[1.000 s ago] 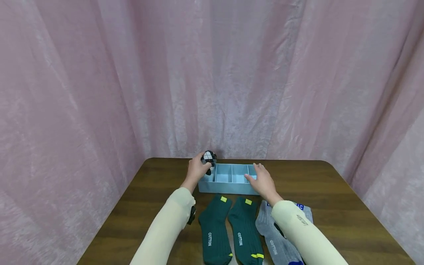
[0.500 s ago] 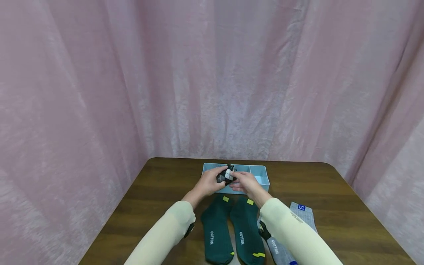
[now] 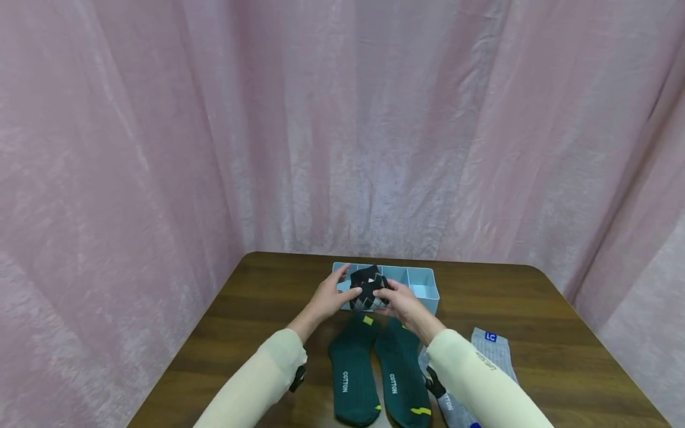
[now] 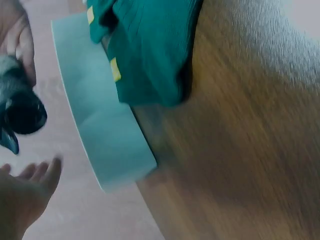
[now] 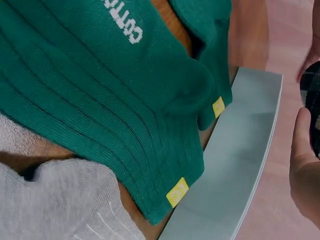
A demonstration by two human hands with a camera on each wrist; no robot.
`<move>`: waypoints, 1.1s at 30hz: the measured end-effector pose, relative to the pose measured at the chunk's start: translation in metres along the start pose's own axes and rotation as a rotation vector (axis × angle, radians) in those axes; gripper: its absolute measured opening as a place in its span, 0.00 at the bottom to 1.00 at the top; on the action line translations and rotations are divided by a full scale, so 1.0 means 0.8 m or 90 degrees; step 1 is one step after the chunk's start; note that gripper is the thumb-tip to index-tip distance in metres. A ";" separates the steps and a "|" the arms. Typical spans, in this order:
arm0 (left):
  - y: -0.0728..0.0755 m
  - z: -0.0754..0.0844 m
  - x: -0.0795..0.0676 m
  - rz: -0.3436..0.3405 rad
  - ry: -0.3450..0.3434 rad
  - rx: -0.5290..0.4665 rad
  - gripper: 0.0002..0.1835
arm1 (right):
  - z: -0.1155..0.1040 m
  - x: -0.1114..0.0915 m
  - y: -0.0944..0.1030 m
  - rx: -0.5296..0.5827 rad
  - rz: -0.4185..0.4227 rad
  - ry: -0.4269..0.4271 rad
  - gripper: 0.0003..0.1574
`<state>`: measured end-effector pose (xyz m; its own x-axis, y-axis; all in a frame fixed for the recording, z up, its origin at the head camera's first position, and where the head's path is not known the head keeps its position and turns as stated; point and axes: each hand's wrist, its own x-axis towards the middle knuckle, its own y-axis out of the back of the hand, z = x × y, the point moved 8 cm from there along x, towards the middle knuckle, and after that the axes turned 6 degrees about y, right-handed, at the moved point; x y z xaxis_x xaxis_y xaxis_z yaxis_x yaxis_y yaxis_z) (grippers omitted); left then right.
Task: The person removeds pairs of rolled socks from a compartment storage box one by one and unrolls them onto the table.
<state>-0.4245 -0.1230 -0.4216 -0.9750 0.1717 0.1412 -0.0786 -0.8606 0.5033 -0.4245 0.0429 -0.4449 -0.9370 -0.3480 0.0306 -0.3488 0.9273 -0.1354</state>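
Observation:
My right hand [image 3: 404, 302] grips a bundled black, white and grey checked sock [image 3: 368, 289] above the light blue divided box [image 3: 424, 285]. In the left wrist view the dark sock [image 4: 22, 112] hangs from the right hand, a round opening showing. My left hand [image 3: 326, 300] is at the sock's left side, fingers spread. Its fingers [image 4: 52, 172] look apart from the sock in the left wrist view. In the right wrist view, only part of the right hand [image 5: 305, 170] and the checked sock [image 5: 311, 90] shows at the right edge.
Two green socks [image 3: 352, 374] lie side by side in front of the box, toes toward the front. Grey socks [image 3: 495, 351] lie to their right, partly under the right sleeve. All rest on a brown wooden table [image 3: 551, 356], with pink curtains [image 3: 342, 131] behind.
My left hand has brought the checked sock from the box's left end to its middle. My right hand has come left from the box's right end and taken hold; the left fingers have since spread.

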 end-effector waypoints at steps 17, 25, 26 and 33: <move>0.032 -0.052 -0.021 -0.181 0.122 -0.099 0.19 | 0.004 -0.008 -0.054 -0.265 -0.115 0.070 0.38; 0.058 -0.079 -0.043 -0.146 0.120 0.013 0.16 | 0.011 -0.022 -0.067 -0.414 -0.162 0.133 0.35; 0.060 -0.084 -0.047 -0.148 0.120 0.024 0.16 | 0.013 -0.024 -0.069 -0.436 -0.167 0.137 0.35; 0.073 -0.108 -0.072 -0.157 0.110 0.073 0.17 | 0.029 -0.034 -0.100 -0.608 -0.202 0.151 0.36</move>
<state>-0.3908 -0.2245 -0.4744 -0.9512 0.2755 -0.1389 -0.3023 -0.7418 0.5986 -0.3708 -0.0247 -0.4575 -0.7425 -0.6559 0.1360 -0.3533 0.5560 0.7524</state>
